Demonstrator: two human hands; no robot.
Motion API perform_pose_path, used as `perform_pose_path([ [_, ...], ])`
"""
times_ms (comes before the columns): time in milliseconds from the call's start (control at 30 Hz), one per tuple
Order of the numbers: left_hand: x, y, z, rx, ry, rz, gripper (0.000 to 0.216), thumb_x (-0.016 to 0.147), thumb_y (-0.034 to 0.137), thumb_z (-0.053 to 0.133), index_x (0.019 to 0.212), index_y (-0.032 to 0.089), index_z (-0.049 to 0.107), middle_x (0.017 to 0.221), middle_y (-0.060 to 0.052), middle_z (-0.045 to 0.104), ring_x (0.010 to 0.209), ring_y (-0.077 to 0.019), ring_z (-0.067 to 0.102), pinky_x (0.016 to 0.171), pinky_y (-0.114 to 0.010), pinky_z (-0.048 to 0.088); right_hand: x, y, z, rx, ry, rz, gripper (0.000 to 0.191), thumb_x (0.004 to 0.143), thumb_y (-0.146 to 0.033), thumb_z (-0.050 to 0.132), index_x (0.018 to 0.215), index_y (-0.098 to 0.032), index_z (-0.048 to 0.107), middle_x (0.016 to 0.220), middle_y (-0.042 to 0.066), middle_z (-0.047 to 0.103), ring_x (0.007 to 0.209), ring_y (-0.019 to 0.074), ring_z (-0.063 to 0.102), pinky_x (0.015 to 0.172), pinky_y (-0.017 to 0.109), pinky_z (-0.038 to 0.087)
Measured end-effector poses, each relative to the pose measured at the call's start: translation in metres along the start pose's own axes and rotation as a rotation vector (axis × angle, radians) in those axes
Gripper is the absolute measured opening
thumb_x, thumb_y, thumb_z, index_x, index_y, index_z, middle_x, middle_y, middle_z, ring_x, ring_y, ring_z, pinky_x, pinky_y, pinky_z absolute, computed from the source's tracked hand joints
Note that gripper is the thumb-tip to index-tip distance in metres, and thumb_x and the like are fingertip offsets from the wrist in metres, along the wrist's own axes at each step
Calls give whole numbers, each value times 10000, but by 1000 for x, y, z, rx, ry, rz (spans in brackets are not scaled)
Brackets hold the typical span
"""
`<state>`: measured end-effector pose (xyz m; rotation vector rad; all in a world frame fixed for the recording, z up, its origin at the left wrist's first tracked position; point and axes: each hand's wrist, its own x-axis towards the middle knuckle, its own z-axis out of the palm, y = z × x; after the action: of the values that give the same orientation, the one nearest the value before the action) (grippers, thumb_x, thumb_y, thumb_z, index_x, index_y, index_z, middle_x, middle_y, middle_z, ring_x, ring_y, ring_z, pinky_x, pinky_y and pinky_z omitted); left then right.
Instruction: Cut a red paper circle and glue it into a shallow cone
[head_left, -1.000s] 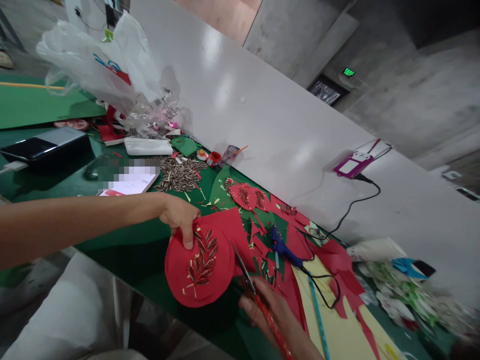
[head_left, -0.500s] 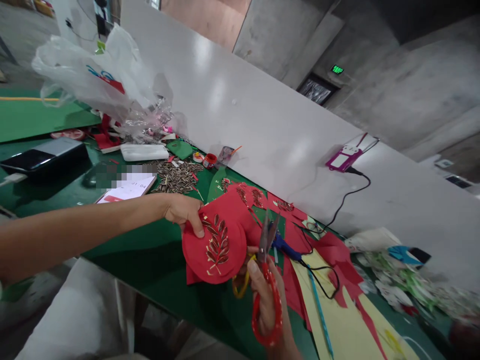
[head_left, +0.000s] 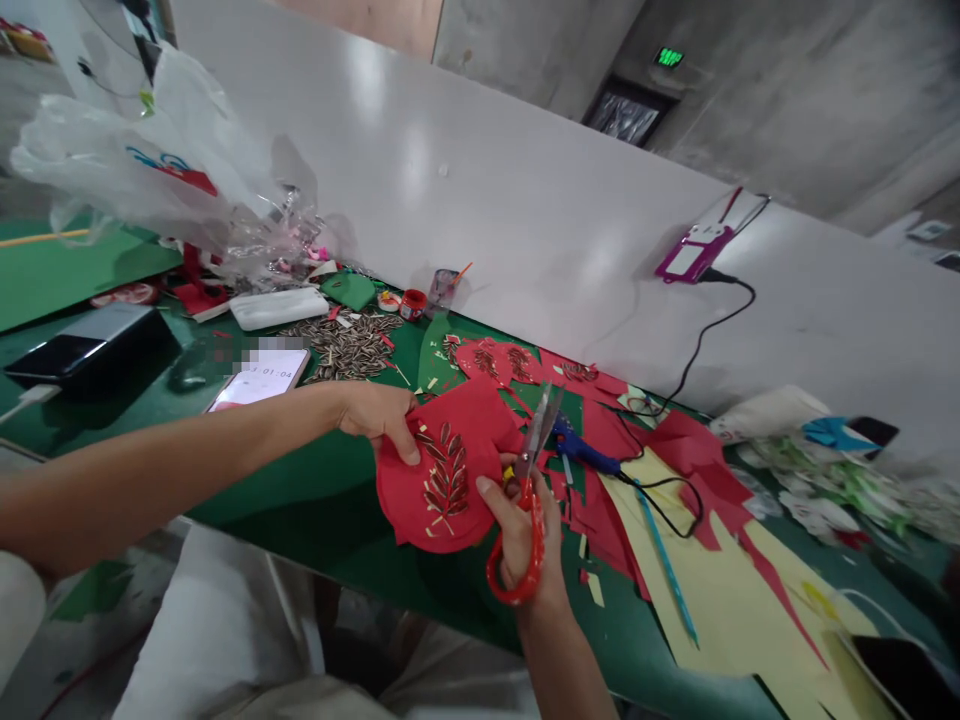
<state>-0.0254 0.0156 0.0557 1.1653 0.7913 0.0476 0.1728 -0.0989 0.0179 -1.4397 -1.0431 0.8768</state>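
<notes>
**Red seed-sprig disc held at the scissors' blades**

The left hand (head_left: 379,413) pinches the upper left rim of a red paper disc (head_left: 420,500), thumb on its face and the other fingers closed behind it, so the disc hangs tilted just above the green table (head_left: 300,490). The disc is roughly round, with an uncut flap of red paper running off its upper right edge. On its face, just right of the thumb, sits a sprig (head_left: 445,476) made of dark striped seeds set in pairs along a thin pale stem, with a few pale slivers scattered below it.

The right hand (head_left: 521,535) is closed through the red loops of the scissors (head_left: 537,520), thumb in one loop and fingers in the other. The blades point up and away from this hand, slightly parted, right at the disc's right edge by the flap.

Past the blade tips lies a blue glue gun (head_left: 585,452) on red scraps, and yellow paper (head_left: 720,600) spreads to the right of the scissor hand. Beyond the left hand lie a heap of sunflower seeds (head_left: 345,345) and a lit phone (head_left: 262,375).
</notes>
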Motion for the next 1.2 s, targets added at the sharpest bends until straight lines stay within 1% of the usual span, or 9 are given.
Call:
perform_pose_path([
  [100, -10, 2, 1, -39, 65, 100, 246, 514, 201, 773, 747, 164, 705, 737, -54, 716, 592, -182, 650, 470, -230, 492, 1, -4, 0, 0, 37, -33, 317, 654, -300, 716, 922, -203, 578, 686, -52, 546, 613, 111, 489, 599, 239, 415],
  [200, -19, -11, 10, -249, 185, 270, 263, 634, 335, 731, 830, 163, 691, 814, -71, 712, 621, -157, 648, 553, -240, 509, 3, -5, -1, 36, 110, -48, 329, 660, -296, 716, 939, -197, 572, 726, -39, 536, 642, 114, 492, 618, 239, 419],
  [267, -20, -26, 25, -464, 235, 393, 325, 700, 428, 668, 867, 150, 677, 834, -88, 706, 678, -160, 653, 620, -254, 518, 5, -5, 0, 75, 163, -57, 345, 660, -299, 719, 949, -197, 562, 755, -33, 531, 661, 116, 495, 633, 244, 425],
  [400, -6, -54, 70, -806, 320, 582, 385, 731, 484, 624, 934, 157, 650, 919, -95, 696, 809, -189, 654, 730, -291, 518, 9, -1, 10, 126, 272, -104, 355, 674, -311, 711, 968, -200, 546, 804, -19, 541, 697, 127, 523, 670, 261, 439],
  [500, 5, -56, 99, -916, 447, 689, 354, 760, 413, 625, 1009, 160, 623, 967, -82, 689, 857, -194, 650, 781, -301, 506, 6, 2, 21, 115, 311, -99, 357, 695, -335, 689, 984, -196, 531, 811, -8, 552, 692, 137, 539, 668, 278, 449],
  [567, 10, -51, 109, -983, 527, 718, 327, 742, 343, 662, 1009, 159, 621, 948, -72, 695, 843, -194, 655, 781, -299, 506, 2, 3, 28, 81, 320, -103, 366, 698, -344, 682, 992, -193, 524, 818, -2, 556, 691, 141, 540, 668, 282, 451],
  [833, 18, -45, 107, -1149, 700, 714, 288, 640, 292, 737, 858, 124, 650, 773, -67, 711, 736, -222, 671, 718, -329, 522, -9, 9, 35, 17, 266, -104, 347, 713, -353, 675, 982, -196, 523, 840, 4, 553, 718, 140, 531, 658, 262, 441],
  [1033, 19, -47, 102, -1058, 791, 734, 325, 632, 312, 730, 883, 126, 642, 761, -55, 707, 737, -219, 666, 675, -315, 519, -10, 4, 36, -11, 233, -28, 378, 708, -404, 662, 988, -189, 526, 847, 14, 559, 738, 158, 541, 672, 282, 460],
  [1200, 15, -48, 90, -941, 837, 767, 316, 655, 304, 713, 906, 123, 649, 770, -46, 703, 745, -202, 655, 686, -299, 510, -15, -11, 31, 23, 74, 123, 393, 733, -512, 601, 958, -200, 520, 722, 1, 558, 574, 158, 553, 516, 288, 475],
])
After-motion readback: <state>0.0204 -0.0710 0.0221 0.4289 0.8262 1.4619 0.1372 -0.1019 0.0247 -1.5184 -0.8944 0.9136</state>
